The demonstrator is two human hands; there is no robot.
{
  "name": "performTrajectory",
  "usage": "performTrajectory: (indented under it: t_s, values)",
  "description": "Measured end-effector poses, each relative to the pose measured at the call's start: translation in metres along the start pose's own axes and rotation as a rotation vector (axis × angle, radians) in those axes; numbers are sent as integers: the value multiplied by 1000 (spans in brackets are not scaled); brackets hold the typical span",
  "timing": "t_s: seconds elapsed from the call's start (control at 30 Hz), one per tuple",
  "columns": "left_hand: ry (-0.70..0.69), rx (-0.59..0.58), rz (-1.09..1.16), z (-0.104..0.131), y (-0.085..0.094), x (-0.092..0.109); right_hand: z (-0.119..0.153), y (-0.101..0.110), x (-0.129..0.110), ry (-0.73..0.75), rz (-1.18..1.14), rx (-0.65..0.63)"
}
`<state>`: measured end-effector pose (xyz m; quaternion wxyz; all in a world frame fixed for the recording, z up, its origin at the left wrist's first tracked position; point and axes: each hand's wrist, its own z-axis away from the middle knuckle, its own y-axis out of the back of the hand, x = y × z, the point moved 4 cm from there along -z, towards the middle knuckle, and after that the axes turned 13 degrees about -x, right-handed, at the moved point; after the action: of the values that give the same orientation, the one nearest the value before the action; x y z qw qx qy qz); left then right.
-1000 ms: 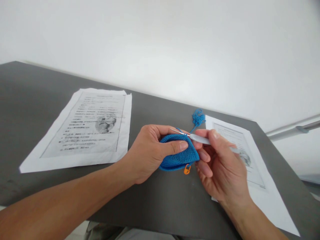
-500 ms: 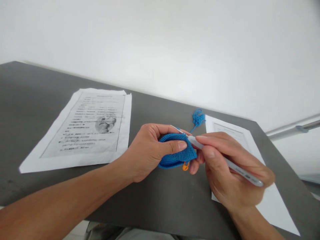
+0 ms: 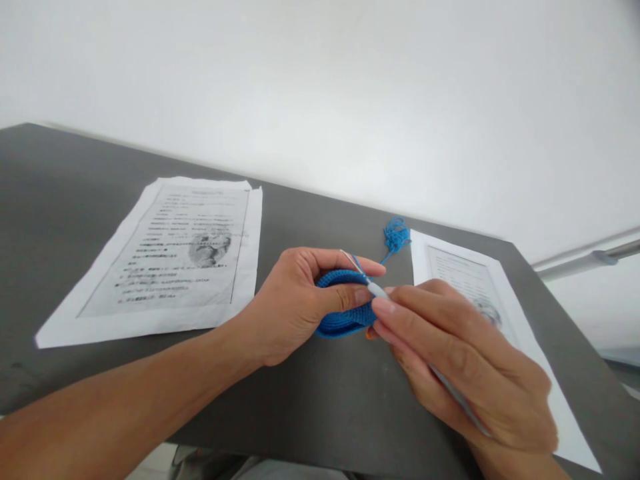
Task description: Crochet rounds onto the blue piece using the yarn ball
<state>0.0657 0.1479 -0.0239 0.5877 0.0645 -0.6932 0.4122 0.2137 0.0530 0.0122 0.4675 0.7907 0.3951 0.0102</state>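
Observation:
My left hand [image 3: 300, 300] pinches a round blue crocheted piece [image 3: 345, 320], thumb on its front and index finger stretched along the top. In my right hand [image 3: 465, 353] is a grey-handled crochet hook [image 3: 377, 291], its thin metal shaft pointing up and left over the piece's upper edge. A strand of blue yarn lies beside the shaft. An orange stitch marker [image 3: 371, 333] hangs at the lower right edge, partly hidden by my right fingers. Behind my hands lies a loose bundle of blue yarn [image 3: 397, 235], its strand leading to the piece.
On the dark grey table [image 3: 320, 407], a printed sheet [image 3: 165, 253] lies at the left and another printed sheet [image 3: 463, 270] at the right, partly under my right hand. A white wall [image 3: 320, 100] rises behind the table. A metal rail [image 3: 610, 257] shows at the right.
My right hand has turned and moved slightly left and down, so its fingers cover more of the piece and marker. The hook's handle tilts more steeply. My left hand has hardly moved.

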Motion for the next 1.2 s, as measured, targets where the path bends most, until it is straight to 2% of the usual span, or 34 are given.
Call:
performTrajectory:
  t_s: [0.07, 0.13, 0.2, 0.27, 0.33, 0.4, 0.5, 0.77, 1.2]
  values:
    - [-3, -2, 5, 1, 0, 0, 0, -1, 1, -19, -46, 5]
    - [-28, 3, 16, 1, 0, 0, 0, -1, 7, -105, -214, 104]
    - [-53, -2, 24, 2, 0, 0, 0, -5, 17, -241, -509, 226]
    - [-57, -23, 13, 2, 0, 0, -1, -11, 25, -366, -825, 292]
    - [-25, -58, 2, 1, -2, 0, -5, -17, 27, -443, -1045, 285]
    - [26, -72, 2, 1, -3, -1, -8, -19, 29, -487, -1142, 286]
    - [85, -49, -6, 1, -2, -2, -9, -19, 33, -528, -1195, 302]
    - [104, -26, -56, 0, 0, -1, -9, -23, 38, -588, -1285, 327]
    - [118, -34, -100, 0, -1, 2, -9, -22, 36, -604, -1260, 341]
